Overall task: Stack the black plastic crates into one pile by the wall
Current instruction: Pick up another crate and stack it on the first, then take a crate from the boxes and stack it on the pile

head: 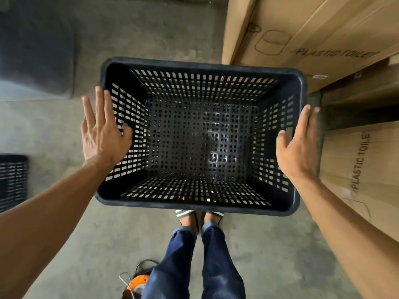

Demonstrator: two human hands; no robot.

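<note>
Black crate [200, 137] is sitting mouth-up in the middle of the view, directly in front of the person's feet [199, 217], over the concrete floor [151, 35]. It's showing slotted walls, a perforated base and a solid rim. Nothing inside it; only a pale scuff is showing on the base, right of centre. Can't tell whether it's resting on the floor or on another crate underneath.

Left hand [103, 130] is lying flat and spread against the crate's left side, thumb hooking over the rim toward the inner wall, fingers pointing away from the person. Not clenching anything. Right hand [298, 143] is doing the same at the right side: palm flat, fingers straight, thumb at the rim. Both hands are released rather than gripping; actual contact with the crate wall can't be confirmed.

Second black crate [13, 180] is showing partly at the left edge, well apart from the first. Crates counted: two in view.

Cardboard boxes [323, 39] printed "PLASTIC TOILE…" are stacking up along the right, just beside the crate's right corner; at least three are visible. A dark blurred shape is sitting top left. An orange item [138, 283] with wire loops is lying on the floor behind the person's left leg.
</note>
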